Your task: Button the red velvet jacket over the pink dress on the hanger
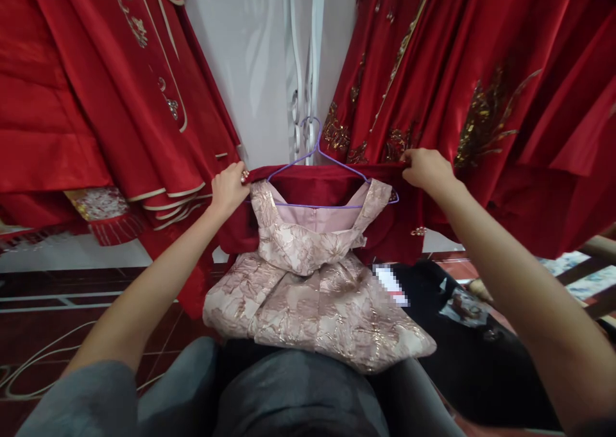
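Observation:
A pale pink dress (pixel 317 302) with a metallic gold pattern lies across my lap, its straps on a thin purple hanger (pixel 318 149). Behind the hanger, a dark red garment (pixel 394 231) is stretched out sideways, with beaded trim near its right part. My left hand (pixel 231 190) is closed on the garment's upper left edge, beside a beaded ornament. At the upper right edge, my right hand (pixel 429 169) pinches the same cloth, fingers curled. The dress hides much of the garment's lower middle. A white tag (pixel 391 285) shows at the dress's right side.
Long red embroidered garments hang at the left (pixel 96 90) and right (pixel 443 58). White cabinet doors (pixel 245 52) stand behind. A black cloth-like surface (pixel 481 373) with a small clear packet (pixel 464 307) is at lower right. A pale cable (pixel 36 363) lies on the red tiled floor.

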Available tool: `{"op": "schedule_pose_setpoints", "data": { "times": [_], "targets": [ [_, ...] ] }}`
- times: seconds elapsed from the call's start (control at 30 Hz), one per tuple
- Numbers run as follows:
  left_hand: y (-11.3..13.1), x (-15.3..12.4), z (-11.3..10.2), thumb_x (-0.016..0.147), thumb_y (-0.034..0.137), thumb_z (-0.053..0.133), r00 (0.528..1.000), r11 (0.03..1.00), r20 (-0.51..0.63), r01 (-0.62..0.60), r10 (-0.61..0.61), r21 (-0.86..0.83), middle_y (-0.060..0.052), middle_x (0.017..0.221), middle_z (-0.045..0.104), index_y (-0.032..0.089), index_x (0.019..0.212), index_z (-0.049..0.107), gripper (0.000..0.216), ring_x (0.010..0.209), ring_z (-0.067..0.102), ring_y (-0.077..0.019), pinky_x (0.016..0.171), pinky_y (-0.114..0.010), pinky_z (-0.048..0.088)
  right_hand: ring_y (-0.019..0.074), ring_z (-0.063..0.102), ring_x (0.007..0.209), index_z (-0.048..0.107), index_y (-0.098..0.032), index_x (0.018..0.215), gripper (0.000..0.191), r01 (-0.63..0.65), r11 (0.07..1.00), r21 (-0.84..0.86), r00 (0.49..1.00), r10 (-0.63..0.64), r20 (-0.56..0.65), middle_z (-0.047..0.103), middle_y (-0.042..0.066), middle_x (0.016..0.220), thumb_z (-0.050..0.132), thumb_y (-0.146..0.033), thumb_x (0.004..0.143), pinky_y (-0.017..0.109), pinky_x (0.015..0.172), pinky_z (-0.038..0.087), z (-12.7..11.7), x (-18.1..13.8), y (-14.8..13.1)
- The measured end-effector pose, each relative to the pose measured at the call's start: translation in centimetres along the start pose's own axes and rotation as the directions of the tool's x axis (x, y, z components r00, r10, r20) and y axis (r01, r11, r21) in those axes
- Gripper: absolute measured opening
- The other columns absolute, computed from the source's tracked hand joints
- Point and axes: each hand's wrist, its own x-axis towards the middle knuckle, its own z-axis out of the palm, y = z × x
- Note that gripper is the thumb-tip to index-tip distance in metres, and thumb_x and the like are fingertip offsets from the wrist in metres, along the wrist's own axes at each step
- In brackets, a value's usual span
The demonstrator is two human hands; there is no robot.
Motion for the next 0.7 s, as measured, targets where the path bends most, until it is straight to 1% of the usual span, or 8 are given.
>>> {"op": "schedule_pose_setpoints", "data": {
  "times": [0.07,0.13,0.23,0.33,0.43,0.57,0.63,0.7],
  "targets": [
    [0.4,-1.3,-0.2,0.083,0.022,0.05,0.996,0.995,0.054,-0.077,0.074,0.059,-0.015,0.118,0.06,0.02,0.113,0.054,0.03,0.104,0.061,-0.0348,0.084,-0.038,0.043,0.0352,0.061,0.092,0.063,-0.019,0.1,0.026,-0.011,0.997,-0.076,0.998,0.017,0.067,0.064,0.016,0.093,0.059,-0.019,0.075,0.05,0.075,0.049,-0.3,-2.1,-0.8],
    [1.0,-2.4,0.1,0.084,0.021,0.048,0.988,0.99,0.118,-0.108,0.098,0.086,-0.017,0.12,0.058,0.018,0.119,0.05,0.035,0.104,0.061,-0.0348,0.086,-0.04,0.043,0.0336,0.061,0.088,0.059,-0.018,0.103,0.03,0.074,0.995,-0.071,0.99,-0.064,0.123,0.062,0.017,0.094,0.058,-0.018,0.073,0.048,0.073,0.05,0.3,-4.2,-1.7],
    [1.5,-3.2,0.7,0.086,0.022,0.046,0.976,0.988,0.192,-0.12,0.1,0.096,-0.018,0.114,0.061,0.016,0.119,0.048,0.033,0.1,0.063,-0.0339,0.085,-0.04,0.045,0.0331,0.059,0.09,0.056,-0.019,0.106,0.035,0.188,0.981,-0.04,0.971,-0.18,0.16,0.06,0.017,0.1,0.059,-0.017,0.07,0.044,0.069,0.05,1.8,-6.3,-2.3],
    [1.2,-3.1,1.0,0.086,0.021,0.045,0.966,0.98,0.23,-0.148,0.114,0.133,-0.018,0.108,0.063,0.016,0.116,0.049,0.031,0.096,0.064,-0.0341,0.082,-0.041,0.047,0.0344,0.058,0.093,0.055,-0.02,0.108,0.042,0.15,0.98,-0.129,0.974,-0.124,0.192,0.06,0.017,0.1,0.061,-0.016,0.067,0.042,0.066,0.05,2.3,-6.3,-1.2],
    [0.5,-3.2,0.7,0.084,0.025,0.05,0.956,0.974,0.259,-0.18,0.141,0.136,-0.016,0.103,0.065,0.016,0.114,0.049,0.032,0.095,0.065,-0.034,0.081,-0.04,0.048,0.0283,0.06,0.085,0.056,-0.019,0.106,0.04,0.081,0.984,-0.161,0.965,-0.037,0.261,0.062,0.012,0.094,0.058,-0.014,0.066,0.037,0.068,0.048,1.3,-5.4,0.7],
    [0.2,-3.5,0.5,0.084,0.029,0.05,0.968,0.985,0.202,-0.162,0.149,0.052,-0.014,0.098,0.067,0.016,0.117,0.047,0.035,0.093,0.065,-0.0326,0.081,-0.039,0.048,0.0201,0.059,0.072,0.056,-0.018,0.093,0.025,0.085,0.994,0.072,0.935,-0.104,0.339,0.062,0.006,0.081,0.054,-0.016,0.068,0.03,0.065,0.045,0.9,-5.1,1.5],
    [0.8,-3.5,0.7,0.084,0.023,0.048,0.977,0.992,0.17,-0.127,0.126,-0.003,-0.014,0.096,0.067,0.015,0.116,0.048,0.032,0.092,0.065,-0.0319,0.081,-0.039,0.048,0.019,0.057,0.069,0.055,-0.018,0.089,0.02,0.073,0.977,0.201,0.94,-0.135,0.314,0.062,0.004,0.077,0.054,-0.018,0.069,0.029,0.064,0.045,1.8,-5.6,0.5],
    [2.1,-3.4,1.0,0.084,0.018,0.047,0.989,0.995,0.131,-0.058,0.068,-0.078,-0.014,0.095,0.067,0.014,0.113,0.049,0.029,0.091,0.065,-0.0303,0.081,-0.038,0.047,0.0192,0.056,0.069,0.053,-0.018,0.089,0.02,0.059,0.943,0.326,0.954,-0.15,0.261,0.062,0.004,0.077,0.054,-0.018,0.068,0.031,0.067,0.047,3.2,-6.5,-1.4]
  ]
}}
